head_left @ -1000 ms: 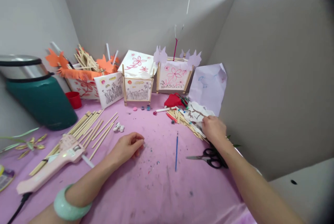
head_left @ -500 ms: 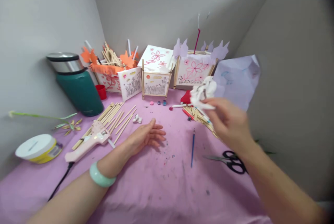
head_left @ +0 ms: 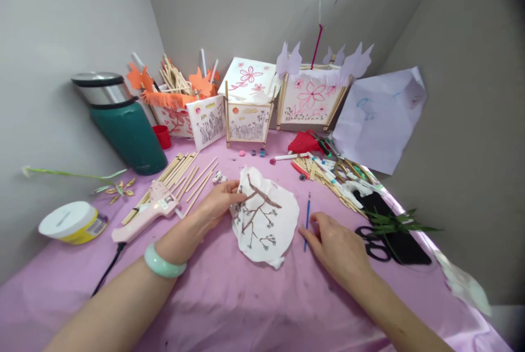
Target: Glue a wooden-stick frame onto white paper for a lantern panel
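A crumpled, rough-edged sheet of white paper (head_left: 273, 221) with a brown branch drawing lies spread in front of me. My left hand (head_left: 219, 199), wearing a pale green bangle (head_left: 164, 262), is closed on the paper's left edge between thumb and fingers. On the right, my right hand (head_left: 334, 240) rests low over the cloth with thumb and forefinger apart. Its thumb tip crosses a thin blue paintbrush (head_left: 307, 212) beside the sheet; no grip on the brush shows. Black-handled scissors (head_left: 377, 253) lie partly hidden behind that hand.
A pink glue gun (head_left: 143, 218), wooden sticks (head_left: 176, 171), a white-lidded tub (head_left: 71, 223) and a teal bottle (head_left: 127, 133) stand left. Decorated paper-and-stick boxes (head_left: 248, 122) line the back. A black phone (head_left: 406, 248) under green leaves (head_left: 394, 222) lies right, on the pink cloth (head_left: 229, 308).
The crumpled white paper, earlier held up by my right hand, is now unfolded on the cloth. My left hand has taken its edge; my right hand has let go and come down beside it.
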A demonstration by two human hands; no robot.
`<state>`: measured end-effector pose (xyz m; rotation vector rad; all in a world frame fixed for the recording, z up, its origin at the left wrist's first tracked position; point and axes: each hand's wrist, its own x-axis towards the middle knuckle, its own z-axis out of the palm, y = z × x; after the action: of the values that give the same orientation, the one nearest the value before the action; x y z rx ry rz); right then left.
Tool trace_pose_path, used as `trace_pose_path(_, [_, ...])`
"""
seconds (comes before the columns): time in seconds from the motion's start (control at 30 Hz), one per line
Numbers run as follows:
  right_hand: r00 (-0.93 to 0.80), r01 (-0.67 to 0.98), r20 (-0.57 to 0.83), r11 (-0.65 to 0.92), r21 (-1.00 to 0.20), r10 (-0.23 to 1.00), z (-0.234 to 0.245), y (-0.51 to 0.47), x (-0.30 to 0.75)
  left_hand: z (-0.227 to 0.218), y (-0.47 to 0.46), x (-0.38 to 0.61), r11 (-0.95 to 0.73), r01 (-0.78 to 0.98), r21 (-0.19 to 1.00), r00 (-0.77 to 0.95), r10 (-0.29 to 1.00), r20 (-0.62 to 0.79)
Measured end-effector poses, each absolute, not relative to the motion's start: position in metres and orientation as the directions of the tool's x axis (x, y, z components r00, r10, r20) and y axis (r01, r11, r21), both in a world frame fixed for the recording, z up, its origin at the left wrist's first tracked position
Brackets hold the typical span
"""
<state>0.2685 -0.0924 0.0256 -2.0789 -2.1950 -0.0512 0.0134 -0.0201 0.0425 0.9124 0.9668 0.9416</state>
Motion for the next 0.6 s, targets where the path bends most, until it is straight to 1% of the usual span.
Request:
trace_pose_path(0.17, [-0.003,1.0,-0.014,0.002,-0.009,1.0,0.038,-0.082,0.253,0.041,-0.02,0.012,0.239,-0.109,0.965,0.149,0.963,-0.222])
trace_pose_path(0.23, [0.017,1.0,-0.061,-0.015,0.026,0.998,0.044,-0.077,0.253,0.039,-0.02,0.012,0.232,-0.064,0.971,0.134,0.966,-0.222])
trace_pose_path(0.33, [0.059,0.996,-0.092,-0.053,0.069,0.994,0.048,-0.073,0.257,0.037,-0.019,0.012,0.234,-0.025,0.972,0.124,0.965,-0.229])
trace_pose_path(0.47, [0.094,0.992,-0.101,-0.085,0.091,0.99,0.049,-0.07,0.262,0.037,-0.018,0.013,0.257,-0.051,0.965,0.118,0.961,-0.25])
trace_pose_path(0.6, [0.127,0.989,-0.11,-0.118,0.085,0.986,0.049,-0.065,0.262,0.038,-0.02,0.013,0.277,-0.141,0.95,0.122,0.958,-0.261])
